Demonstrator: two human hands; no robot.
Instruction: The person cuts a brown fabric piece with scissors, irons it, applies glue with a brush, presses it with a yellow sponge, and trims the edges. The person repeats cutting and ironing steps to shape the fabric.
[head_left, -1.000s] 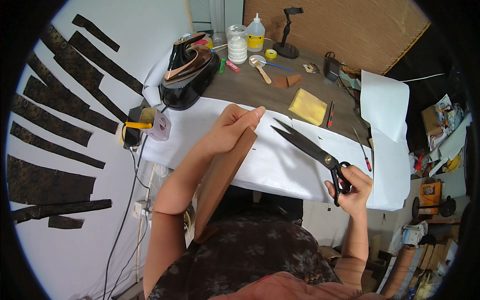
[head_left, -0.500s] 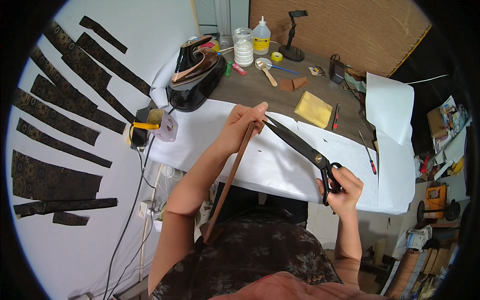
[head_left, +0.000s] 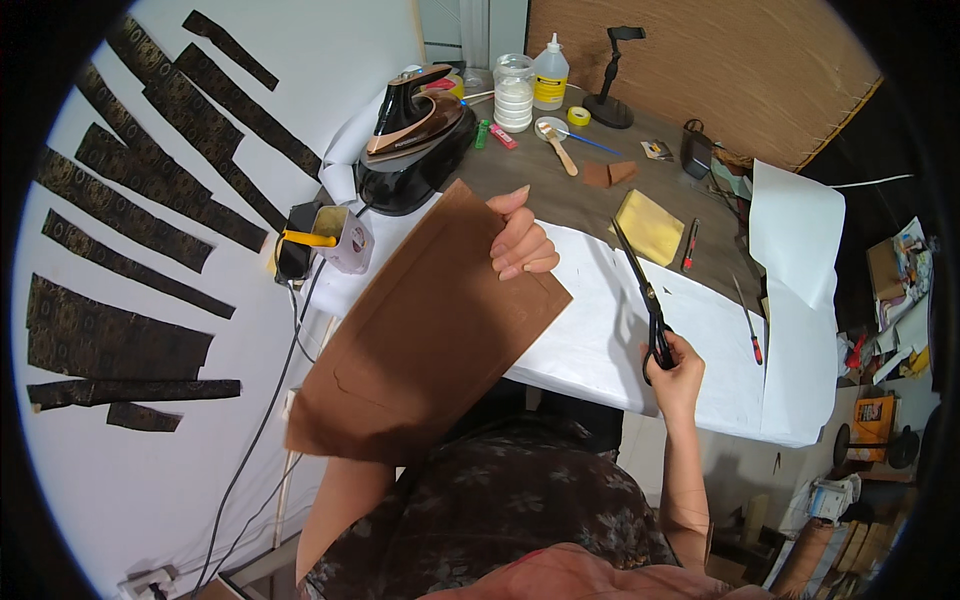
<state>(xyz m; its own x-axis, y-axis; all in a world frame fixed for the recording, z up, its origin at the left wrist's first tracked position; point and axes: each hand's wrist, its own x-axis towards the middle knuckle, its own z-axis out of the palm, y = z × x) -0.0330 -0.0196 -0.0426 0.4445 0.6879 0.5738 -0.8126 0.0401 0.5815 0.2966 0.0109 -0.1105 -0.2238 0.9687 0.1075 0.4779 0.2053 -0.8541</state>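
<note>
Head view: brown leather-look panel (head_left: 430, 320) at eight o'clock, edge pinched in left hand (head_left: 522, 238); black tailor's shears (head_left: 651, 296) at three, gripped in right hand (head_left: 679, 380); possible slip from one-edge hold.

Sm. craft wkshp, w/ iron (head_left: 408, 125), blk shears (head_left: 652, 302), brush (head_left: 565, 158), dk cut pcs (head_left: 120, 328) on wall (head_left: 335, 60).

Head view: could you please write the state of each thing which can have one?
Left hand, gripping the brown sheet
Right hand, gripping the scissors
Brown sheet, held up, broad face showing
Scissors, seen nearly edge-on, open or shut unclear
Iron, resting on its base
Jar, upright, partly filled
Bottle, upright
Brush, lying down
Tape, lying flat
Yellow pad, lying flat
</note>
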